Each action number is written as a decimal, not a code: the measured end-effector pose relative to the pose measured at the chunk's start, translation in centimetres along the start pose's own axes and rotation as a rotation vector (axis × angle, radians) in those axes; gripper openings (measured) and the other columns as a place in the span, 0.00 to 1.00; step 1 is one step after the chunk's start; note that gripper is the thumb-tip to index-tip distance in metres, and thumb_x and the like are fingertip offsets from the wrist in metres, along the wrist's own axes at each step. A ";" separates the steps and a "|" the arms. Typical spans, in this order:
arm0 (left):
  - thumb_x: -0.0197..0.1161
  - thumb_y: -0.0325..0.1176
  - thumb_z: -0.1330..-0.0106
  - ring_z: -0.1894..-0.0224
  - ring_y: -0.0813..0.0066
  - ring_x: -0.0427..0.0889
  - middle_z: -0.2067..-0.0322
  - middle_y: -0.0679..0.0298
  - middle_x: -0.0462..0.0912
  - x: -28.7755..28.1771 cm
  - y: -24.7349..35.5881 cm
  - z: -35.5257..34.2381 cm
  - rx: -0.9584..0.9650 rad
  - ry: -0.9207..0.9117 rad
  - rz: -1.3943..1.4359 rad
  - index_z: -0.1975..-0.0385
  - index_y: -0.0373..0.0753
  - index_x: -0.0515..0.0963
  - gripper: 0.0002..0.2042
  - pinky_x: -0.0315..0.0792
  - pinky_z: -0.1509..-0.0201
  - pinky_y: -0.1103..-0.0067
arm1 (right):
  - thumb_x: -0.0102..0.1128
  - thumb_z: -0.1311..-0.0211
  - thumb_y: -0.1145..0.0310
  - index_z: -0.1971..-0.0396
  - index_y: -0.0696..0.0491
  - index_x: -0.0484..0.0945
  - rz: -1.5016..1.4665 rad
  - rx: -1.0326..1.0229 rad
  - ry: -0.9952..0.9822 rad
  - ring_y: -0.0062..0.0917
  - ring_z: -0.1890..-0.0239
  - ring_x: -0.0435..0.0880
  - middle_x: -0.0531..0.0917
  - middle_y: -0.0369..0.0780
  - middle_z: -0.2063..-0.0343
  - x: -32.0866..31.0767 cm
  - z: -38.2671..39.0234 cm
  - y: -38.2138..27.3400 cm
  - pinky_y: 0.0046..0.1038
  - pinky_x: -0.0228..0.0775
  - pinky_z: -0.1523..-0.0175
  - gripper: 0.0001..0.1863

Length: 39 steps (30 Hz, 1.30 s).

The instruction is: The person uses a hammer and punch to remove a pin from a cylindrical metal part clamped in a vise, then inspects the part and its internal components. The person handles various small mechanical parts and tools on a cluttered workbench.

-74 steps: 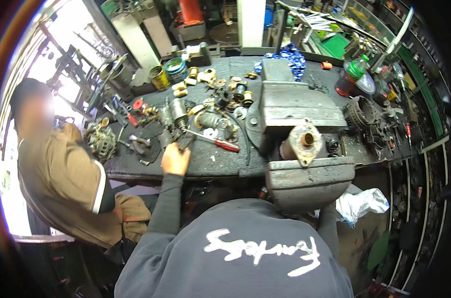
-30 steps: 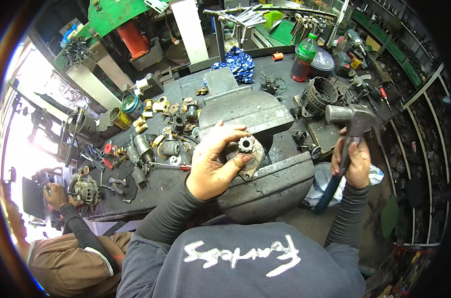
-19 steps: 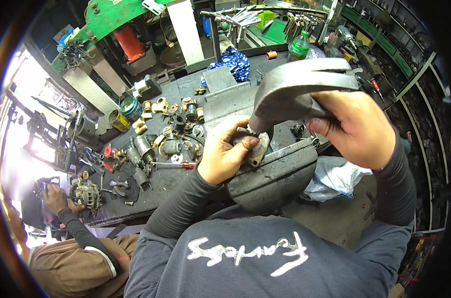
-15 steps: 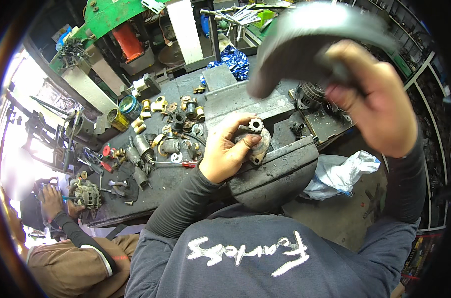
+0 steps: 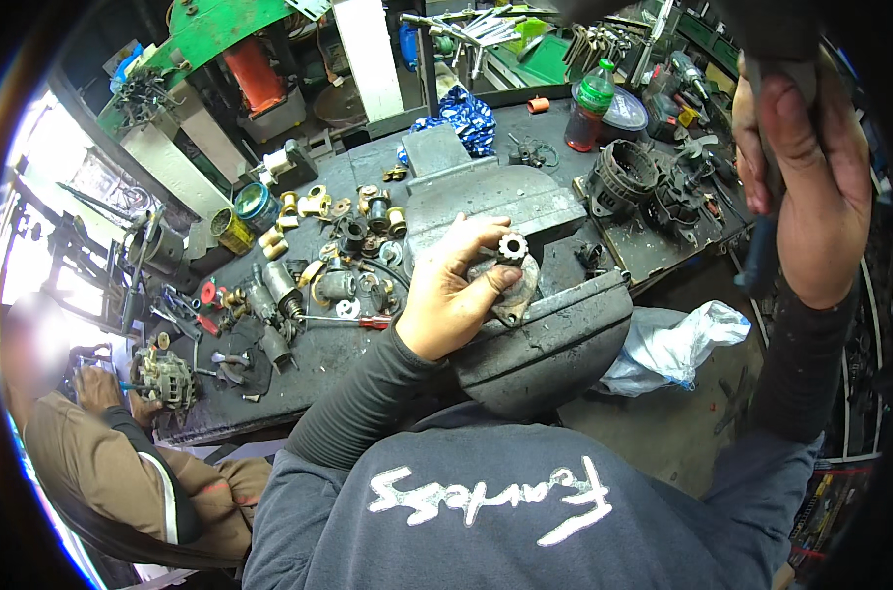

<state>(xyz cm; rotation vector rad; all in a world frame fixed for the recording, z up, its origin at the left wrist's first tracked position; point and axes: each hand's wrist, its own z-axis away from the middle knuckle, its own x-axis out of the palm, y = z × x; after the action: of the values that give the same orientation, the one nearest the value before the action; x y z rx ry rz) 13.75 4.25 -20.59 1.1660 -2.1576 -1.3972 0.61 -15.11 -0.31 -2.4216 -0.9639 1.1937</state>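
Observation:
My left hand (image 5: 446, 295) is closed round a small toothed pinion gear (image 5: 512, 248), thumb on one side and forefinger on the other. The gear stands above a grey flanged metal housing (image 5: 522, 290), which rests at the jaws of a big dark bench vise (image 5: 554, 349). Whether the jaws clamp the housing is hidden. Raised high at the right, my right hand (image 5: 822, 187) grips what looks like a hammer (image 5: 782, 34). Its dark head is cut off by the top edge, and its handle passes down through my fingers.
Left of the vise, the bench holds bushings, solenoids (image 5: 284, 287) and a red-handled screwdriver (image 5: 373, 322). Beyond it stand a green-capped bottle (image 5: 592, 103) and motor housings (image 5: 623, 172). A white plastic bag (image 5: 667, 349) hangs by the vise. A co-worker (image 5: 112, 462) handles an alternator (image 5: 166, 379) at left.
My right hand has swung the hammer up and to the right, away from above the vise, uncovering the bottle and far bench. My left hand keeps its hold on the pinion gear, nearly unmoved.

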 end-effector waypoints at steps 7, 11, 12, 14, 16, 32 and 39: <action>0.63 0.25 0.46 0.51 0.67 0.77 0.55 0.59 0.80 -0.2 0.2 0.1 -0.040 -0.013 0.028 0.54 0.36 0.74 0.17 0.49 0.33 0.59 | 0.59 0.42 0.73 0.51 0.58 0.69 0.347 -0.052 -0.257 0.26 0.80 0.75 0.76 0.42 0.79 1.8 0.4 1.9 0.26 0.66 0.71 0.18; 0.62 0.29 0.40 0.57 0.79 0.77 0.63 0.65 0.81 -0.4 -0.2 0.1 0.031 -0.044 -0.036 0.47 0.33 0.71 0.20 0.59 0.37 0.75 | 0.52 0.34 0.64 0.44 0.55 0.67 0.122 0.111 -0.027 0.15 0.81 0.68 0.75 0.34 0.77 -1.2 -0.4 0.0 0.18 0.61 0.75 0.21; 0.62 0.30 0.40 0.57 0.79 0.77 0.63 0.65 0.81 -0.5 -0.3 0.2 0.040 -0.045 -0.053 0.47 0.33 0.71 0.20 0.57 0.36 0.75 | 0.51 0.33 0.61 0.43 0.55 0.66 0.093 0.145 0.029 0.13 0.81 0.66 0.75 0.33 0.76 -1.3 -0.4 -0.1 0.16 0.59 0.77 0.22; 0.61 0.30 0.39 0.57 0.79 0.77 0.63 0.65 0.81 -0.7 -0.3 0.3 0.043 -0.042 -0.064 0.47 0.33 0.71 0.20 0.56 0.36 0.75 | 0.51 0.33 0.60 0.43 0.55 0.66 0.077 0.124 0.052 0.13 0.81 0.67 0.75 0.33 0.76 -1.0 -0.5 0.0 0.16 0.59 0.77 0.22; 0.61 0.30 0.38 0.57 0.79 0.77 0.63 0.65 0.81 -0.5 0.1 0.0 0.044 -0.047 -0.036 0.46 0.33 0.71 0.20 0.58 0.37 0.75 | 0.53 0.34 0.61 0.45 0.55 0.67 0.127 0.026 -0.009 0.16 0.80 0.70 0.77 0.35 0.75 -0.5 -0.6 0.0 0.19 0.62 0.75 0.22; 0.59 0.29 0.37 0.53 0.73 0.78 0.57 0.60 0.80 -0.5 -0.2 0.2 0.033 -0.078 0.068 0.50 0.34 0.72 0.16 0.68 0.44 0.72 | 0.59 0.41 0.68 0.56 0.60 0.72 0.009 0.062 0.008 0.24 0.77 0.79 0.78 0.38 0.78 1.0 -0.8 -0.3 0.25 0.69 0.72 0.16; 0.61 0.32 0.39 0.54 0.74 0.79 0.61 0.62 0.82 -0.2 0.1 0.3 -0.039 -0.042 0.277 0.49 0.32 0.71 0.19 0.41 0.30 0.63 | 0.61 0.45 0.72 0.56 0.58 0.71 0.330 -0.043 -0.409 0.36 0.76 0.80 0.78 0.48 0.76 4.4 0.6 1.6 0.28 0.70 0.68 0.17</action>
<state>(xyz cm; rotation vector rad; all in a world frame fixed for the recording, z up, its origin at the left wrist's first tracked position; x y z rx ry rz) 13.62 4.61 -20.65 0.7929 -2.2090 -1.3429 2.77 -13.34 -4.15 -2.4876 -0.7050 1.8534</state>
